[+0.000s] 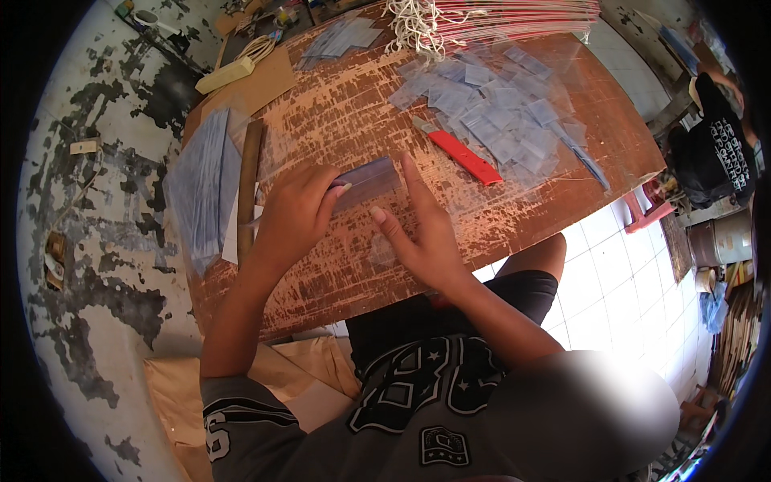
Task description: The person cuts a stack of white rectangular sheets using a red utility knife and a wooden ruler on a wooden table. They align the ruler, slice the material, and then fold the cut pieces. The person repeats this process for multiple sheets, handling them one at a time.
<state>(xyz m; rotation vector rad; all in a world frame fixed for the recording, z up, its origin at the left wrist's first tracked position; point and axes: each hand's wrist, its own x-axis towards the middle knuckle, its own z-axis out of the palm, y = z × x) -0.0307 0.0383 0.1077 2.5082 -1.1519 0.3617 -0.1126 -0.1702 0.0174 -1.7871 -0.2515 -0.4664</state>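
Observation:
Over the middle of the worn wooden table (337, 281), my left hand (297, 205) is closed on a small stack of clear plastic pieces (371, 178), thumb on its near side. My right hand (430, 241) has its thumb and index finger spread around the stack's right end; whether the fingertip touches it I cannot tell. A red utility knife (464, 155) with its blade out lies to the right. Beyond it spreads a loose heap of cut clear plastic pieces (498, 112). Long clear plastic sheets (205, 185) are piled at the left edge, beside a brown wooden stick (250, 161).
A power strip (227, 76) rests on cardboard (269, 84) at the far left. More plastic pieces (341, 42) lie at the back, near a bundle of red strips with white cords (498, 24). Another person (711, 149) and a pink stool (646, 207) are at the right.

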